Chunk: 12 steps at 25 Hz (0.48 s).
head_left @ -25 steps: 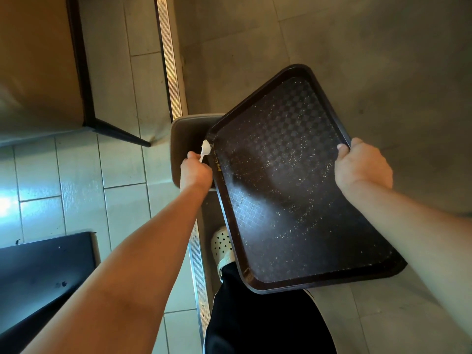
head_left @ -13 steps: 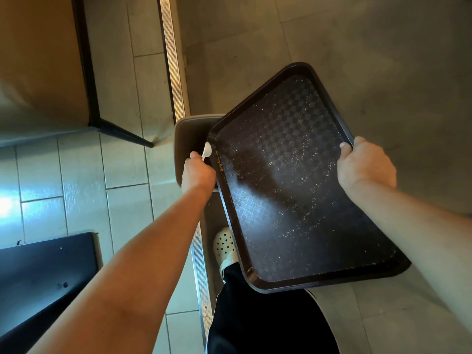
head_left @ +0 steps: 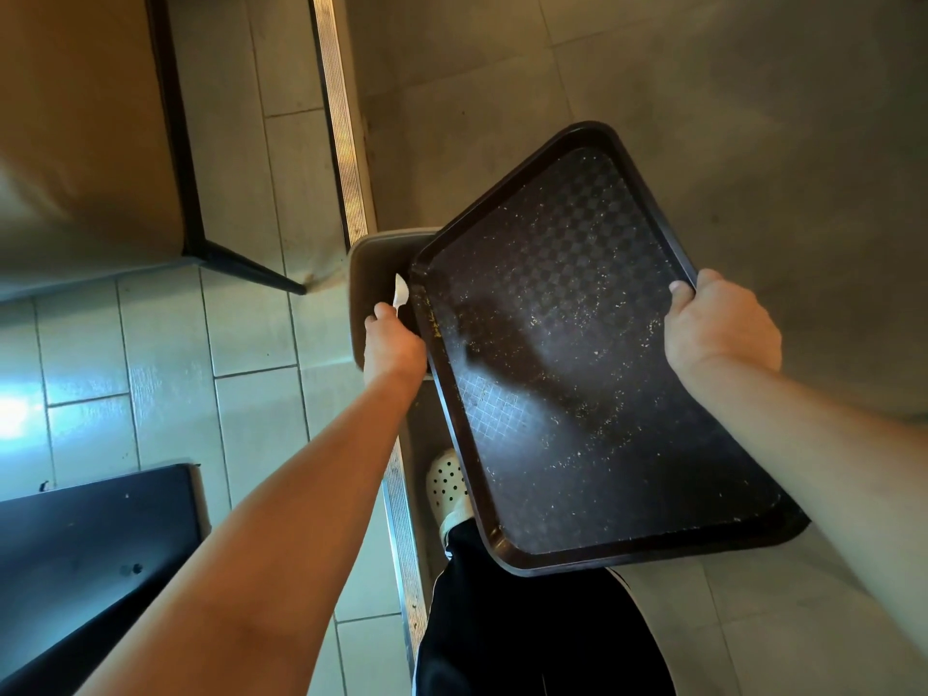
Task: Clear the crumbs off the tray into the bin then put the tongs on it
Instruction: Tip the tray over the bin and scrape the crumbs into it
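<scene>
- Two hands share the job: my right hand [head_left: 723,324] grips the tray [head_left: 577,354] by its right rim, thumb hooked over the edge, while my left hand [head_left: 394,341] is curled round a small white utensil [head_left: 400,293] at the tray's left rim; I cannot tell whether it is the tongs.
- Most of the crumbs [head_left: 592,414] are on the tray, scattered from the middle toward the lower right, so I judge the clearing barely begun.
- Only the tray's upper-left corner overlaps the bin [head_left: 374,273], which sits at centre frame, just left of the tray; if I tip it along the wrong edge, crumbs could fall past the opening onto the floor [head_left: 753,118].
- Holding such a wide tray by one rim, I risk it twisting or slipping if I shake hard.
- Scraping with the white utensil might flick crumbs over the near rim onto my dark trousers [head_left: 527,635] or the perforated pale shoe [head_left: 447,479] below.
- Fine crumbs may cling in the tray's texture and need more than a tilt.
- Materials: the tray looks like dark brown moulded plastic, rectangular with rounded corners, a raised lip and a checkered, grippy surface.
- Bin: beige, smooth, rounded-rectangular rim, probably plastic.
- Floor: glossy pale tiles at left, matte grey at right, split by a ribbed metal strip [head_left: 344,123].
</scene>
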Tool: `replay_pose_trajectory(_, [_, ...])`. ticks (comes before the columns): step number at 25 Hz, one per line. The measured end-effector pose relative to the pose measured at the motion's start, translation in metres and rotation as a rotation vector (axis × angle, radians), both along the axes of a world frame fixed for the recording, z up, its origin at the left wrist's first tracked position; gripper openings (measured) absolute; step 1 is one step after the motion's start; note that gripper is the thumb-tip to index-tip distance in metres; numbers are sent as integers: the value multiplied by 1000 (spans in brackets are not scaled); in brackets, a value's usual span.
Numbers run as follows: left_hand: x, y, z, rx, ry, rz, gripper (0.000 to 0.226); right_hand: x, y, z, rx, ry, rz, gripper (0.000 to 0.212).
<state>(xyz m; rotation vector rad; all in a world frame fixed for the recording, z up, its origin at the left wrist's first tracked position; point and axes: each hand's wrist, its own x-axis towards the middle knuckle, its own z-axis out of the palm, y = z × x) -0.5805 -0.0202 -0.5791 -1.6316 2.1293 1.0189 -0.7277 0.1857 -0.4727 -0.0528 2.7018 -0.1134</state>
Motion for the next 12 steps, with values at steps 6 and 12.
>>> replay_pose_trajectory(6, [0,0,-6,86,25,-62,34,1,-1,-3,9,7,4,32])
replay_pose_trajectory(12, [-3,5,-3,120,44,-83,31,0,-3,-1,16,15,19,34])
